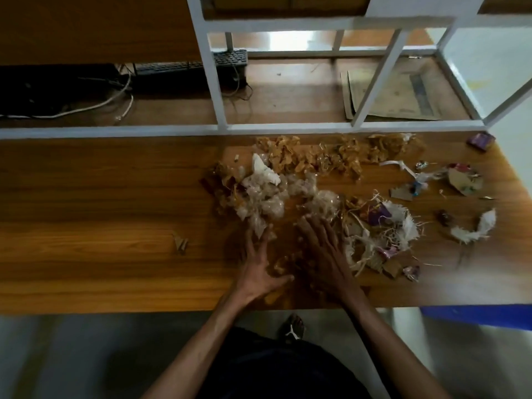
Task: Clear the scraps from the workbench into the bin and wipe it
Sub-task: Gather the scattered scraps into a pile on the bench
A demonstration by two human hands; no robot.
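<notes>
Scraps [316, 182] spread over the right half of the wooden tabletop [100, 197], with both hands laid flat at the near edge of the pile.

Crumpled clear plastic [264, 194], brown paper bits [311, 156] and frayed white fibre [403, 226] make up the litter. The left hand [259, 263] and right hand [322, 254] rest palm-down, fingers straight and spread apart, touching scraps. A keyboard [187, 66] lies on the shelf behind.

L grip [257, 264] flat, fingers spread, R grip [322, 254] flat beside it, both forearms extended fwd
</notes>
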